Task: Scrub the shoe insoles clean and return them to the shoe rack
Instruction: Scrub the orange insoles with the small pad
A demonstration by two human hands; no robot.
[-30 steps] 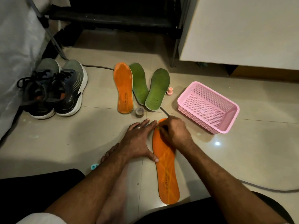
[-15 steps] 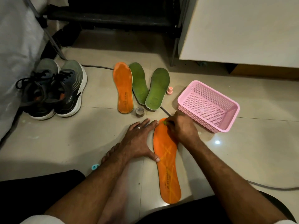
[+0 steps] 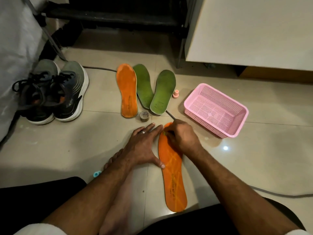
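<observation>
An orange insole [image 3: 174, 180] lies lengthwise on the floor tiles in front of me, its surface marked with pale streaks. My left hand [image 3: 142, 146] lies flat beside its toe half, fingers straight, thumb touching its left edge. My right hand [image 3: 181, 138] is curled over the toe end and grips a thin brush whose dark handle [image 3: 170, 114] sticks out behind it; a yellow-green tip shows under the fingers. Further back lie a second orange insole [image 3: 127, 92] and two green insoles [image 3: 144, 85] [image 3: 163, 92]. The dark shoe rack [image 3: 118, 14] stands behind them.
A pair of grey-black sneakers [image 3: 50, 94] stands at the left. A pink mesh basket [image 3: 240, 122] sits to the right. A small jar [image 3: 144, 116], a pink cap [image 3: 176, 94] and a blue cap [image 3: 96, 174] lie around. A cable [image 3: 279, 195] crosses the floor at the right.
My right hand swung right toward the basket over the insole's toe, then came back left. The insole shifted slightly under it. My left hand stayed put.
</observation>
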